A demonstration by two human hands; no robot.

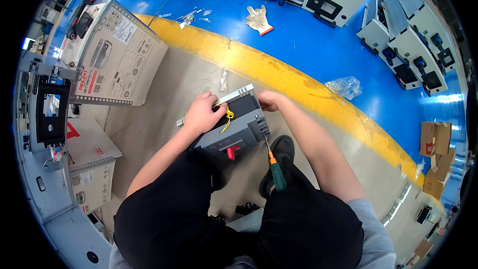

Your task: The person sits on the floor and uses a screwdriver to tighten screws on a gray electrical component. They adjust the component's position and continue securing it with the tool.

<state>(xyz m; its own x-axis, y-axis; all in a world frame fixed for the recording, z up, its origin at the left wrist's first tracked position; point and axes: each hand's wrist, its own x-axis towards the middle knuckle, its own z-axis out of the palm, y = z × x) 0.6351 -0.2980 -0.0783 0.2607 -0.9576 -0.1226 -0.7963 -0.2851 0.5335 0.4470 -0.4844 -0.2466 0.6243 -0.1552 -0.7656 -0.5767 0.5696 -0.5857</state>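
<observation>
From afar, I see the grey box (241, 125) between both hands, its long side slanting up rightward. The left hand (201, 113) curls over its top, by yellow wire (229, 114); the right hand (269, 100) is by its far right corner. I can't tell what either pinches.

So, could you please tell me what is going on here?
A person has the left hand on top of a grey unit, beside a yellow wire. The right hand is at its far right corner, fingers partly hidden. A screwdriver, held by neither hand, slants from the unit's right end toward the right leg. The red lever faces the person.
</observation>
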